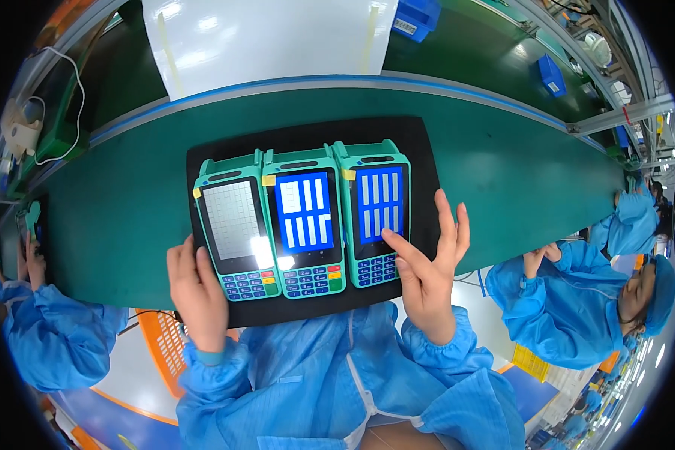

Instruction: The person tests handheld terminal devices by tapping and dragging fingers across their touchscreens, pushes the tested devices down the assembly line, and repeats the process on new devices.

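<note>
Three green handheld payment terminals stand side by side on a black mat (427, 150). On the left terminal (232, 214) the screen is pale with a grid; blue screens with white blocks light the middle terminal (303, 214) and the right terminal (380, 199). Each has a keypad at its near end and a small yellow tab at an upper corner. My left hand (199, 292) rests by the left terminal's near left side, at the mat's edge, fingers extended. With its index fingertip, my right hand (431, 289) touches the right terminal's screen; its other fingers are spread, holding nothing.
The mat lies on a green workbench (517, 180). Beyond a metal rail sit a white sheet (270, 45) and blue bins (415, 19). Co-workers in blue sit to the right (562, 300) and left (60, 330). An orange basket (161, 349) is below the bench edge.
</note>
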A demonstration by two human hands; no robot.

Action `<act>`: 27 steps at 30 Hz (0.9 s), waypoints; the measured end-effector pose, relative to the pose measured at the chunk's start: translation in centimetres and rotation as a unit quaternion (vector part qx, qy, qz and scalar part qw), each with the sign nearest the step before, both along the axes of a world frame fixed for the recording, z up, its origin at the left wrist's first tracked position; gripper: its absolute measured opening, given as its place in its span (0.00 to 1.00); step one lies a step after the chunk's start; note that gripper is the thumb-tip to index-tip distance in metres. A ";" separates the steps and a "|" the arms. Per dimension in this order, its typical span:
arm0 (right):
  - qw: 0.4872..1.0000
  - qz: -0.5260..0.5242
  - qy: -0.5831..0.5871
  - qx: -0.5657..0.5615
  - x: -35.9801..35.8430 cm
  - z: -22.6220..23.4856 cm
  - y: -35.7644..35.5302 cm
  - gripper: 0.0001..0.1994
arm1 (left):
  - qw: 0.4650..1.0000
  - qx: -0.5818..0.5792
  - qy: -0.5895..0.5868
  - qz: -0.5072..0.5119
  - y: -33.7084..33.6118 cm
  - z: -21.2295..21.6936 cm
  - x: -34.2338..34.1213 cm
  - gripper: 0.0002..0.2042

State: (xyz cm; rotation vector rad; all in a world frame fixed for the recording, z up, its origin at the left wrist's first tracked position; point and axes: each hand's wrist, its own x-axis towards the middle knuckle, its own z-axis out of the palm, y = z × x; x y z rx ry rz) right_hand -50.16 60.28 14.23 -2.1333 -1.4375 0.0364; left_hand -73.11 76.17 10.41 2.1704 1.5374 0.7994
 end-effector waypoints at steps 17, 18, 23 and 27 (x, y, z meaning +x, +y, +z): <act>0.991 -0.092 -0.099 0.006 2.5 0.3 2.7 0.16 | 0.990 -0.036 -0.060 -0.119 -2.0 1.1 6.3 0.15; 0.991 -0.092 -0.100 0.005 2.7 0.4 2.9 0.16 | 0.991 -0.032 -0.056 -0.115 -2.0 1.1 6.3 0.15; 0.991 -0.090 -0.094 0.009 3.0 0.3 2.9 0.15 | 0.990 -0.020 -0.071 -0.121 -2.1 -0.1 6.1 0.15; 0.994 -0.078 -0.077 -0.001 2.1 0.6 2.1 0.15 | 0.990 -0.001 -0.065 -0.123 -2.2 -0.6 6.2 0.17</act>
